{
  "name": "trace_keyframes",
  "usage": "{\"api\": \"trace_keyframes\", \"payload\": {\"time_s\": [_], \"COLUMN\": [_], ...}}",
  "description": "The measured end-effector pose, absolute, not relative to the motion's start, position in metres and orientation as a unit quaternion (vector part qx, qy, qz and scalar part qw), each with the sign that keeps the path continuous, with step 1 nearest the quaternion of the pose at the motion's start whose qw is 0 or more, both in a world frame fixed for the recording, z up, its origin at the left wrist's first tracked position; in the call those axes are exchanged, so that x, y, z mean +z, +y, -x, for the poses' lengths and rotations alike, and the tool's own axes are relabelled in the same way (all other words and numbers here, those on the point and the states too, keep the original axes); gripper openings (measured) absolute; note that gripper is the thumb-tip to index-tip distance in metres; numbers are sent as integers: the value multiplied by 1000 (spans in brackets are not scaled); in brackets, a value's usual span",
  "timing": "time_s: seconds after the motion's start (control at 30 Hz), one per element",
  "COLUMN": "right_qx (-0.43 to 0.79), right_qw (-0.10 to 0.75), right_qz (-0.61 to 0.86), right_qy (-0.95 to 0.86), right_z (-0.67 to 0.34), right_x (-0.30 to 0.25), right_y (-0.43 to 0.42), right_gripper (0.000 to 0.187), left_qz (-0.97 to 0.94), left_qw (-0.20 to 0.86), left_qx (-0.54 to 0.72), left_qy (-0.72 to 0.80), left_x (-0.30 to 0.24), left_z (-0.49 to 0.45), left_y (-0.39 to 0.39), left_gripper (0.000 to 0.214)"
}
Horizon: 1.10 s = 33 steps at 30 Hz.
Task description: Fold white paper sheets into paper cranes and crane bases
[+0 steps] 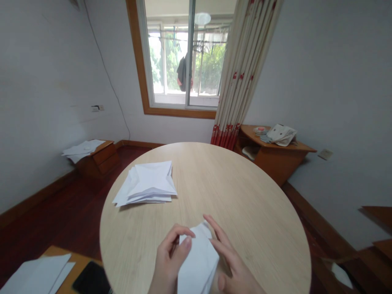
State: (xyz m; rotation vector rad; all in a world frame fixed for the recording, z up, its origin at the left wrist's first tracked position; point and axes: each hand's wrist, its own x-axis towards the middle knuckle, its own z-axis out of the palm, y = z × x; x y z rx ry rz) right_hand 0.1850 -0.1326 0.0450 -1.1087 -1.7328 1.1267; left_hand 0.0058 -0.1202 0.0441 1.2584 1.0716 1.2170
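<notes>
A folded sheet of white paper (197, 261) lies on the near edge of a round light-wood table (245, 196). My left hand (170, 259) pinches its upper left corner between thumb and fingers. My right hand (232, 261) rests along the sheet's right edge with fingers stretched out flat on it. Farther back on the left of the table sits a stack of folded white papers (147, 183), apart from both hands.
White sheets (36, 275) and a black phone (92, 279) lie on a surface at the bottom left. A low wooden cabinet (98, 157) with papers stands by the left wall. A wooden corner shelf (275, 153) holds a bag by the curtain.
</notes>
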Motion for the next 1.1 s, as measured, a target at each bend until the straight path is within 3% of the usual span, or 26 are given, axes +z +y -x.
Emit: {"api": "trace_keyframes", "payload": {"time_s": [0.13,0.3,0.4,0.47,0.57,0.67,0.93,1.0,1.1], "right_qx": [525,589,598,565,466,372,258,260,283], "right_qw": [406,404,404,424,459,441,388,364,320], "right_qz": [410,388,402,455,545,585,582,599,611], "right_qy": [-626,-583,-563,-542,-525,-570,-666,-664,-666], "right_z": [-183,-186,-183,-176,-166,-162,-157,-154,-151], "right_x": [44,51,55,55,54,49,40,38,37], "right_y": [-136,-139,-138,-138,-138,-138,-128,-126,-127], "right_gripper": [89,76,61,48,44,34,31,37,66], "left_qz": [-517,-582,-613,-638,-670,-694,-729,-723,-719], "left_qw": [541,571,566,527,436,321,66,37,10], "left_qx": [542,508,451,425,432,468,508,517,522], "left_qy": [383,277,317,366,418,442,453,455,458], "left_x": [44,40,45,49,48,37,14,17,23], "left_z": [-3,8,10,6,-5,-12,-12,-13,-13], "left_y": [-126,-124,-125,-127,-130,-128,-121,-120,-120], "left_gripper": [52,84,81,67,55,48,53,51,53]}}
